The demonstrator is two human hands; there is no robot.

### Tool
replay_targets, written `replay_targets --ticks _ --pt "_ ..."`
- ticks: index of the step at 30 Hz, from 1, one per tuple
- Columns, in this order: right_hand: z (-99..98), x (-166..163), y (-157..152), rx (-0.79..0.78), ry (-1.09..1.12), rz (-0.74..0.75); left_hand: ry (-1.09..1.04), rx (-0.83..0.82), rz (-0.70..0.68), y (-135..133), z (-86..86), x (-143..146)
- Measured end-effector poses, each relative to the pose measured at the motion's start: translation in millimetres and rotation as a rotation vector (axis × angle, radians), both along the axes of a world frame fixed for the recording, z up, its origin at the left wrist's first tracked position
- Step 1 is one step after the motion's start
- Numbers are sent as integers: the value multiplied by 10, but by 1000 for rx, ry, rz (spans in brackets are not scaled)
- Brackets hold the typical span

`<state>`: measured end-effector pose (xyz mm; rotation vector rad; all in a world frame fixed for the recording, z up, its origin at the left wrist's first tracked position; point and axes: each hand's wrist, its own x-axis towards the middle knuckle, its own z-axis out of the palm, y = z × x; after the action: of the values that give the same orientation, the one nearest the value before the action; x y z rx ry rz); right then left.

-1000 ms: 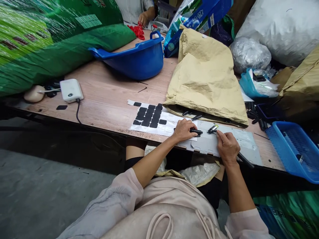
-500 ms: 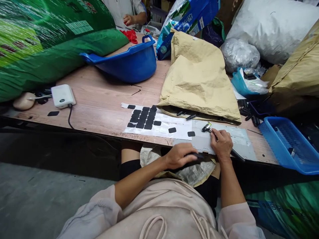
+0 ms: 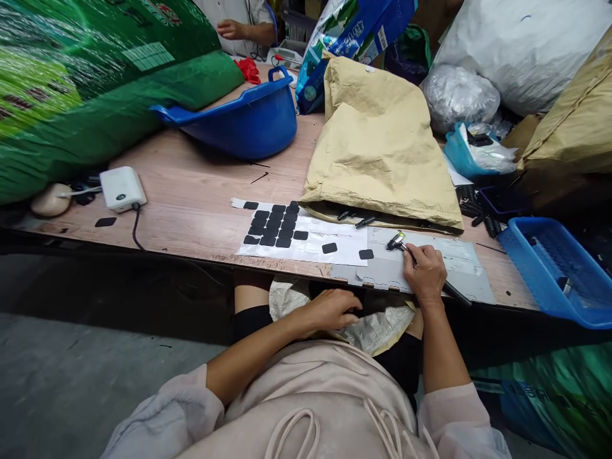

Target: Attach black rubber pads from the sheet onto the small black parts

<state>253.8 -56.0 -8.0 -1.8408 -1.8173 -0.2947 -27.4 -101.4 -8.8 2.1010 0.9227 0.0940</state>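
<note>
My right hand [image 3: 425,271] is closed around a small hammer [image 3: 456,294]. Its head, with a pale yellow face, rests over the grey board [image 3: 380,275] at the table's front edge, and its black grip sticks out behind my palm. Below that edge, my left hand [image 3: 335,309] hovers over an opened sack [image 3: 382,331] on my lap. Its fingers are loosely bent and apart, with nothing visible in them. Left of the board lies a white sheet [image 3: 315,255] bearing several black rounded patches [image 3: 273,224].
A brown paper bag [image 3: 382,140] lies behind the sheet, with black cylindrical pieces [image 3: 366,222] at its mouth. To the right stands a blue basket [image 3: 545,274]. A blue basin [image 3: 239,127] and white box [image 3: 122,189] are left. Across the table shows another person's hand [image 3: 232,29].
My left hand has moved left and lower, and the dark object it held no longer shows. My right hand keeps the hammer in nearly the same place. The other person's hand shifted left.
</note>
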Motion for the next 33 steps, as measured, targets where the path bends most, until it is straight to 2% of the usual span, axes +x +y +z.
replay_targets --ticks 2,5,8,11,13,17,21,27,30,33 --pt "1 -6 -1 1 5 -4 -175 80 43 236 250 125" --pt "0 -12 0 3 11 -3 -208 313 369 766 475 329" --pt "-1 -13 2 2 18 9 -107 478 600 1282 494 475" --pt "-5 -12 2 -3 21 14 3 480 622 1543 417 515" --pt "-11 -15 1 -6 22 6 11 477 572 1536 366 486" --pt "-25 -20 -2 -21 31 -1 -96 524 455 1267 288 378" --pt "-30 13 8 -36 25 7 -126 466 392 1085 191 324" --pt "62 14 -7 -32 45 43 -172 402 391 1156 115 331" --pt "144 -136 -64 36 165 64 -201 396 385 1170 118 333" --pt "220 -353 -124 54 267 169 -226 387 390 1162 114 335"
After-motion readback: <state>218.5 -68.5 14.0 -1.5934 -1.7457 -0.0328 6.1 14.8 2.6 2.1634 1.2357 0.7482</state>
